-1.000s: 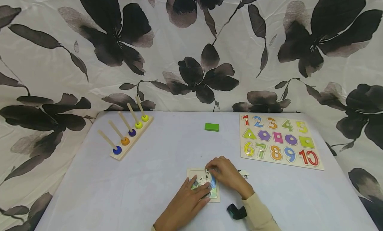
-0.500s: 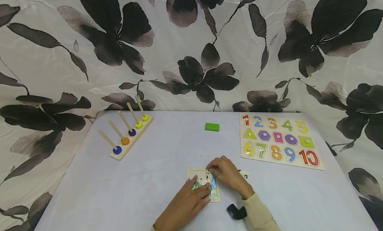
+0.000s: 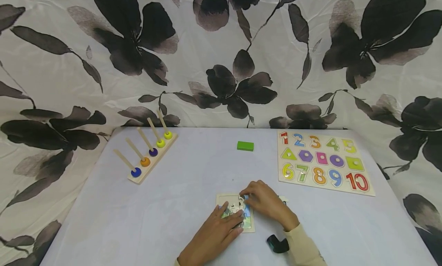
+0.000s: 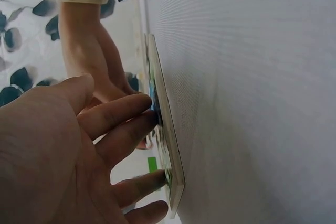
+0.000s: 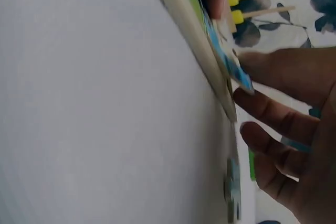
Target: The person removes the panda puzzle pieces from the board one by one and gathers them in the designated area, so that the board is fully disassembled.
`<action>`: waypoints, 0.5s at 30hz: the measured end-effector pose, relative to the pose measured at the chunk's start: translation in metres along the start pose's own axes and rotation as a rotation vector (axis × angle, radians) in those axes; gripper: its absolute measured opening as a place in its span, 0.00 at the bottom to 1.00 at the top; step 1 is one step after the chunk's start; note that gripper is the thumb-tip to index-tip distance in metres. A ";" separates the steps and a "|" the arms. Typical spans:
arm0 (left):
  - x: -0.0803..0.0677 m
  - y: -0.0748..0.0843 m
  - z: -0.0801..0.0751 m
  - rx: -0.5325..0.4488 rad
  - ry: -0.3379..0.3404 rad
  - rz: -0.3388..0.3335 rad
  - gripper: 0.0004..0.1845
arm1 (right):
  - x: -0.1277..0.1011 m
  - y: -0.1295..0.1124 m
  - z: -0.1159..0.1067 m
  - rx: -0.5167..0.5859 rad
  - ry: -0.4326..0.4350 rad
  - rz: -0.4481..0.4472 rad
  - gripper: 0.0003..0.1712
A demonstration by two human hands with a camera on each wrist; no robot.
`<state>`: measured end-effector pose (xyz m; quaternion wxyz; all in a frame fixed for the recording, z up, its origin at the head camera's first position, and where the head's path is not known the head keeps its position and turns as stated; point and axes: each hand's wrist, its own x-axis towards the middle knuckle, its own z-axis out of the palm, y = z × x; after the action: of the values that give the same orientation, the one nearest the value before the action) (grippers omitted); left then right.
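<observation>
A small wooden jigsaw puzzle (image 3: pixel 248 224) in a pale frame lies flat near the front of the table. My left hand (image 3: pixel 221 228) rests on it, fingers spread and fingertips touching its face, as the left wrist view also shows. At the puzzle's far right corner my right hand (image 3: pixel 266 201) pinches a puzzle piece (image 5: pixel 239 74) between thumb and forefinger. In the right wrist view that blue-edged piece is tilted up at the frame's corner. A loose puzzle piece (image 3: pixel 284 199) lies on the table beyond the right hand, partly hidden by it.
A peg stacker (image 3: pixel 153 158) with coloured beads stands at the left. A green block (image 3: pixel 245 146) lies at the middle back. The number and shape board (image 3: pixel 324 162) is at the back right. A black device (image 3: pixel 277 244) sits beside the right sleeve.
My right hand has shifted slightly to the right, and the black device by its sleeve has moved with it. The loose piece is more covered now. My left hand stays in place.
</observation>
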<state>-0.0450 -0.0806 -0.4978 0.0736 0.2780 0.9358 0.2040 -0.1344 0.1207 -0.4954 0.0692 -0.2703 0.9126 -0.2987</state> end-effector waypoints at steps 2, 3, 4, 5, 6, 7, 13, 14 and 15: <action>0.000 0.000 0.000 0.004 0.003 0.005 0.30 | -0.002 0.002 -0.002 -0.014 -0.038 -0.020 0.16; 0.000 0.000 0.000 0.006 0.004 0.007 0.30 | -0.003 0.003 -0.004 -0.018 -0.052 -0.025 0.17; 0.000 0.000 0.000 0.006 0.004 0.007 0.30 | -0.004 0.003 -0.004 -0.019 -0.063 -0.033 0.18; 0.000 -0.001 0.000 0.007 0.003 0.007 0.30 | -0.004 0.003 -0.005 -0.017 -0.070 -0.040 0.19; 0.000 -0.001 0.000 0.005 0.003 0.007 0.30 | -0.004 0.003 -0.005 -0.012 -0.074 -0.046 0.20; 0.000 -0.001 0.000 0.003 0.002 0.007 0.30 | -0.004 0.003 -0.005 -0.009 -0.075 -0.051 0.20; 0.000 -0.001 0.000 -0.016 -0.005 0.002 0.30 | -0.005 0.004 -0.003 -0.030 -0.045 -0.057 0.19; 0.000 -0.001 0.000 -0.016 -0.004 0.003 0.30 | -0.006 0.005 -0.003 -0.042 -0.042 -0.057 0.19; 0.000 -0.001 0.000 -0.015 -0.003 0.004 0.30 | -0.006 0.005 -0.003 -0.055 -0.037 -0.061 0.18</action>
<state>-0.0454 -0.0817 -0.4983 0.0765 0.2797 0.9335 0.2109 -0.1324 0.1286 -0.4962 0.0696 -0.3053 0.9104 -0.2704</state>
